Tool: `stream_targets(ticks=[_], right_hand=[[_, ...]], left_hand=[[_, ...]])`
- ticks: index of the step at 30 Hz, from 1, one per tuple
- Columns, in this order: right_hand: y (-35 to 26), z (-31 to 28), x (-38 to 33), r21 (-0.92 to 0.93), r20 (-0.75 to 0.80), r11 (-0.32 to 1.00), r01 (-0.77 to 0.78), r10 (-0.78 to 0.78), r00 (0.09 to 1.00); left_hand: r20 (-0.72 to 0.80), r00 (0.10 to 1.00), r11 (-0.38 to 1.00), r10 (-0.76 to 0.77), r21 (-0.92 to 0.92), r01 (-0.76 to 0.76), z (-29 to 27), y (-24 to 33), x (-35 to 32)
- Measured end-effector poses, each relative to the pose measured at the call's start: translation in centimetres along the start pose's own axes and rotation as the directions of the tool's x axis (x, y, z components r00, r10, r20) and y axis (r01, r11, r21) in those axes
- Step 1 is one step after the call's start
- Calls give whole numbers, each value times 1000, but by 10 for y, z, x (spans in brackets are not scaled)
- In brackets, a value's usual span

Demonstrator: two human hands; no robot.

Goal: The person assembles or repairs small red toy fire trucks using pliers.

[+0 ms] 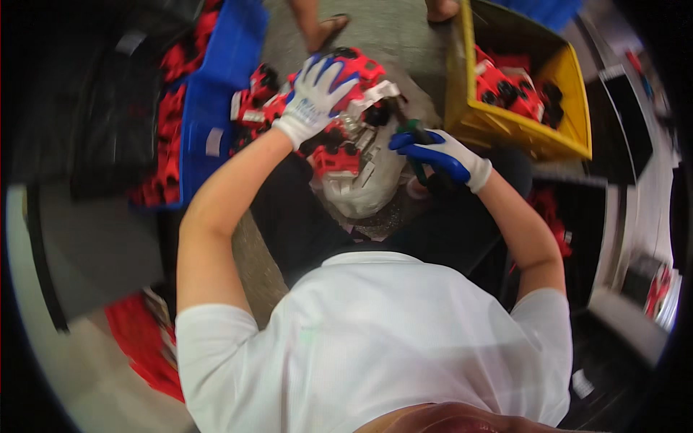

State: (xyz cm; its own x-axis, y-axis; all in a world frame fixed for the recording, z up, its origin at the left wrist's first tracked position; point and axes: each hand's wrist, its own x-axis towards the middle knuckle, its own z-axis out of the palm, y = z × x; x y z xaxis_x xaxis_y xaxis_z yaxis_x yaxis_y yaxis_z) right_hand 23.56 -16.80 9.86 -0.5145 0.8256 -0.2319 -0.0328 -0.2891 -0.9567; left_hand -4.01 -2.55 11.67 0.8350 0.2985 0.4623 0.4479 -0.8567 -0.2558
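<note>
My left hand [315, 97], in a white glove with blue on the palm side, lies with fingers spread over a heap of red parts [338, 160] with black round pieces and white tags. My right hand [444, 157], gloved the same way, is closed around a green-handled hand tool [411, 128] that looks like pliers. Its dark tip points up and left toward the heap. Beneath the parts a whitish plastic bag [357, 196] sits between my knees. Blur hides whether my left fingers press on a single part.
On the left stand blue bins [206, 137] with more red parts. A yellow crate [462, 119] at the far right holds similar pieces. Another person's foot [317, 32] is on the floor beyond the heap. Red items [141, 339] lie at the lower left.
</note>
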Motion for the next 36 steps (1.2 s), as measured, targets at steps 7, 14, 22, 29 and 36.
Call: stream_targets(ticks=[7,14,22,29,36], right_hand=[[39,-32,-6,-210,120,973,98,-74,990],[25,-19,-5,-169,133,982,80,-57,989],[16,-7,-9,-48,16,989,-139,140,990],[18,-1,5,-154,-113,970,-187,171,979],[6,-2,-3,-113,-57,993,-31,25,998]], left_hand=[[-1,999,999,-32,-3,32,37,15,30],[-61,991,993,117,12,-116,46,22,29],[-86,982,983,167,-57,-173,40,18,49],[-112,980,985,162,-41,-167,54,12,57],[-204,965,978,167,-89,-188,46,8,62]])
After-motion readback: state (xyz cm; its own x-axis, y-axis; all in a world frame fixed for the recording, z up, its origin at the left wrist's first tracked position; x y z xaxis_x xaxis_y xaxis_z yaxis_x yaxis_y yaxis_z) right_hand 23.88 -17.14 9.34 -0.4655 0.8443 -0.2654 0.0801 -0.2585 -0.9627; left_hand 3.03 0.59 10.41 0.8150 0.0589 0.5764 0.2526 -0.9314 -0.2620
